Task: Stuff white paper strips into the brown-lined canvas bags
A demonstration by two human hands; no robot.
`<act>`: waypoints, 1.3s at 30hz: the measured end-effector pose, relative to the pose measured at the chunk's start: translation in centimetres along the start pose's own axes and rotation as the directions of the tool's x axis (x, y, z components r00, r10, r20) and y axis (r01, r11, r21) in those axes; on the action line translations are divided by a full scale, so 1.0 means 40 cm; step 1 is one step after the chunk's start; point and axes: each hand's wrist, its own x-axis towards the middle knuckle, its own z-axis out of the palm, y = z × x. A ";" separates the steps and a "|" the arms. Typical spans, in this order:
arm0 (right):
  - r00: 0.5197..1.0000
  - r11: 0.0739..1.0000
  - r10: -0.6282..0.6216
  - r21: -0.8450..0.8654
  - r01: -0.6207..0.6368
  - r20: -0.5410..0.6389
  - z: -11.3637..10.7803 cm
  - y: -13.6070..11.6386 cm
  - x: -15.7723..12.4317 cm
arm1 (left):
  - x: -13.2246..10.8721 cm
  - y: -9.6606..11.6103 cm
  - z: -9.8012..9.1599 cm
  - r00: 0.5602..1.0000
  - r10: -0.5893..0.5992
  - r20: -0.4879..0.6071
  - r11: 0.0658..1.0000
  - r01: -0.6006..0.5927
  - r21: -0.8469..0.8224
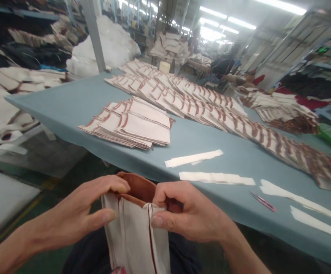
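Note:
A cream fabric piece (134, 236) with a rust-brown lining and red edge trim hangs in front of me, below the table's near edge. My left hand (80, 213) pinches its upper left corner, fingers closed on the cloth. Its upper right corner is gripped by my right hand (185, 215), thumb in front, fingers curled behind. The two hands pull the top apart so the brown inside shows.
A blue-grey table (68, 106) carries a stack of similar folded pieces (134, 125), long overlapping rows of them (211, 106), white fabric strips (194, 158) and small pink-handled snips (264, 201). Shelves of cloth stand left; another person (225, 62) sits far back.

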 end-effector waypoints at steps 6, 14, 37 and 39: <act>0.997 0.983 -0.076 -0.168 0.076 0.005 0.010 -0.019 0.012 | 0.082 0.076 0.011 0.985 -0.073 0.159 0.908 0.132 -0.397; 0.999 0.999 0.049 0.020 -0.049 0.007 -0.013 0.044 0.001 | 0.111 0.099 0.056 0.944 -0.132 0.303 0.770 0.290 -0.568; 0.990 0.930 0.086 0.348 -0.119 0.108 -0.001 0.137 0.005 | 0.074 0.100 0.120 0.923 -0.323 0.209 0.817 0.384 -0.431; 0.994 0.983 0.090 0.157 -0.098 0.057 -0.003 0.109 -0.005 | 0.075 0.113 0.115 0.923 -0.333 0.191 0.838 0.383 -0.388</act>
